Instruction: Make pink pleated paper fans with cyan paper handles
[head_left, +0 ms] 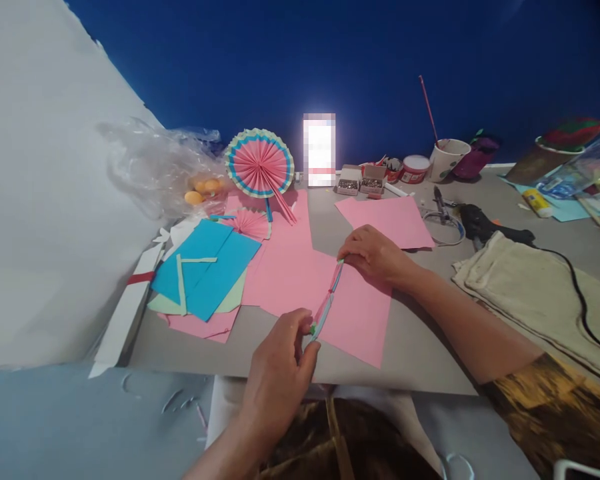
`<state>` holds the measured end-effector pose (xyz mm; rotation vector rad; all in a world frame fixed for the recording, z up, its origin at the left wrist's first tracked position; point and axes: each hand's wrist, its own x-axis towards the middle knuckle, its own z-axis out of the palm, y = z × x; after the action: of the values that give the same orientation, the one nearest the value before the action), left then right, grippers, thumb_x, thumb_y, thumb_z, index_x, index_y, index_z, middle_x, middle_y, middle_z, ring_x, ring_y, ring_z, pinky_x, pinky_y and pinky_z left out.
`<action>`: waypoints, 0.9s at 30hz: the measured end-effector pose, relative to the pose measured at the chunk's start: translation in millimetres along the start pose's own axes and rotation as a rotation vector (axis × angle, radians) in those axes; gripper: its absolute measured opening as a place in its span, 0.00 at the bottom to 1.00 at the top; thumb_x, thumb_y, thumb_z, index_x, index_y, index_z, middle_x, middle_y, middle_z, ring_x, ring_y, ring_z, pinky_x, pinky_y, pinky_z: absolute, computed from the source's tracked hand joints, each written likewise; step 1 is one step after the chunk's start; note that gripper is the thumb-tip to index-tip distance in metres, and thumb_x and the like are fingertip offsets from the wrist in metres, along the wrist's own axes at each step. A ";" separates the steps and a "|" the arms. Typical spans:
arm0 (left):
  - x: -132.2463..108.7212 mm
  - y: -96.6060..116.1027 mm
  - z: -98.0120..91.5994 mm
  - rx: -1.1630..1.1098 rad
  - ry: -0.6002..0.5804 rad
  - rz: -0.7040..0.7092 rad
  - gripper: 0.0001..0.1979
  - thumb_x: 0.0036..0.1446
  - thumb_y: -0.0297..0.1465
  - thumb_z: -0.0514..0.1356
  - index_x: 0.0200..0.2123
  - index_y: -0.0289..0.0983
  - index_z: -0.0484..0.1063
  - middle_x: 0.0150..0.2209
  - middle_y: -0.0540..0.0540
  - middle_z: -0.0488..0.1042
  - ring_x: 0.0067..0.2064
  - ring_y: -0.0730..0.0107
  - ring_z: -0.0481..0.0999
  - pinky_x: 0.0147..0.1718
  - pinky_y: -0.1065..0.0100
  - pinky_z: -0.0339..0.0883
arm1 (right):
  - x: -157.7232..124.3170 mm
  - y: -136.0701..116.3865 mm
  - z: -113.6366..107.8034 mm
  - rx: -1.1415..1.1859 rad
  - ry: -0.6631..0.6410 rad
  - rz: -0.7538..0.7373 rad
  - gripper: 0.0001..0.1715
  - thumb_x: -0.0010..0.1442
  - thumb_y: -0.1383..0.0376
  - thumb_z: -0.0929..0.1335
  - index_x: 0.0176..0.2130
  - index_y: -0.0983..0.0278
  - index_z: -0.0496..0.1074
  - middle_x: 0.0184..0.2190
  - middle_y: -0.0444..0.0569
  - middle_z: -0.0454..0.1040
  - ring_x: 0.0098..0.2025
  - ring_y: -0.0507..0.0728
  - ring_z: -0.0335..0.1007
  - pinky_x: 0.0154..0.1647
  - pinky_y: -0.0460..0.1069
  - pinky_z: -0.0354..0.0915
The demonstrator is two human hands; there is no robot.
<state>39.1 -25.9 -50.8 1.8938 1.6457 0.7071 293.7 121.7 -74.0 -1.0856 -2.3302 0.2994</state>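
Two-handedly pinching strip (329, 303), stretching it low over pink sheet (360, 327) at desk (420, 347) middle: near end between fingers of left hand (277, 377), far end under fingers of right hand (373, 255), likely keeping pleats packed flat. Leaving blue sheets (205, 267), fan (259, 163) aside at left.

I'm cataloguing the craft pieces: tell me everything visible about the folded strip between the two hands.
The folded strip is a narrow, flat paper bundle, mostly pink with light blue and green edges. It runs slantwise, stretched between the hands: the left hand pinches its near end, the right hand holds its far end. It lies over a pink sheet on the grey board; whether it touches the sheet cannot be told.
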 end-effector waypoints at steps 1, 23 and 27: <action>0.7 1.4 -1.6 0.005 -0.016 -0.011 0.16 0.56 0.27 0.60 0.49 0.42 0.71 0.37 0.51 0.78 0.33 0.68 0.77 0.35 0.67 0.70 | -0.1 0.3 -0.1 0.001 0.002 -0.003 0.09 0.66 0.68 0.69 0.39 0.61 0.81 0.36 0.53 0.75 0.42 0.61 0.65 0.47 0.55 0.62; -2.9 1.3 -2.2 0.062 -0.073 0.071 0.17 0.58 0.26 0.60 0.51 0.44 0.69 0.42 0.48 0.75 0.38 0.64 0.74 0.37 0.65 0.66 | -1.0 6.0 3.4 -0.005 0.068 -0.097 0.09 0.66 0.67 0.69 0.38 0.61 0.82 0.34 0.52 0.75 0.40 0.62 0.67 0.44 0.56 0.65; -1.7 1.7 -2.8 0.079 -0.090 0.066 0.17 0.58 0.27 0.60 0.51 0.43 0.69 0.42 0.48 0.75 0.39 0.64 0.74 0.36 0.65 0.66 | -0.9 6.0 3.9 0.002 0.043 -0.077 0.09 0.66 0.68 0.69 0.39 0.60 0.81 0.35 0.52 0.76 0.41 0.62 0.68 0.45 0.57 0.65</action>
<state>38.2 -27.6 -47.6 2.0133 1.5828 0.5824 295.8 125.0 -80.0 -0.9893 -2.3258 0.2471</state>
